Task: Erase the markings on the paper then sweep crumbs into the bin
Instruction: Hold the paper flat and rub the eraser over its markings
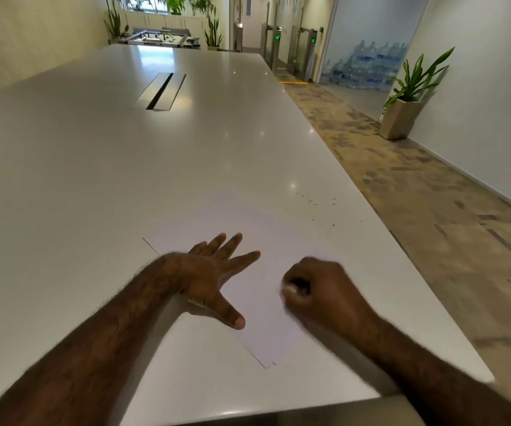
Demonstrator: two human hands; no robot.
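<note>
Forearms, two, bare, entering from the near edge of the tabletop [94, 167], which is long, white and glossy.

Left hand [214, 272]: flat on the paper [248, 229], fingers straight and spread, thumb out toward the near side, palm pressing the sheet's left part.

Right hand [318, 290]: curled into a fist over the paper's right part, blurred. A small pale object [289, 289] shows between thumb and fingers, pinched there; likely an eraser, but too blurred to be sure.

Paper: one white sheet, lying flat and skewed to the tabletop edge, one corner pointing toward the person. No markings can be made out on the bare part.

Crumbs [312, 204]: small dark specks scattered on the tabletop just past the paper's far right side, near the tabletop's right edge.

Cable hatch [162, 91]: a metal flap set in the tabletop's middle, well beyond the paper.

Floor [432, 210]: patterned carpet to the right of the tabletop.

Potted plant [408, 96]: in a tapered planter against the right wall.

Water bottles [368, 64]: stacked behind the glass at the far right.

Turnstile gates [294, 53]: with green lights, at the far end.
</note>
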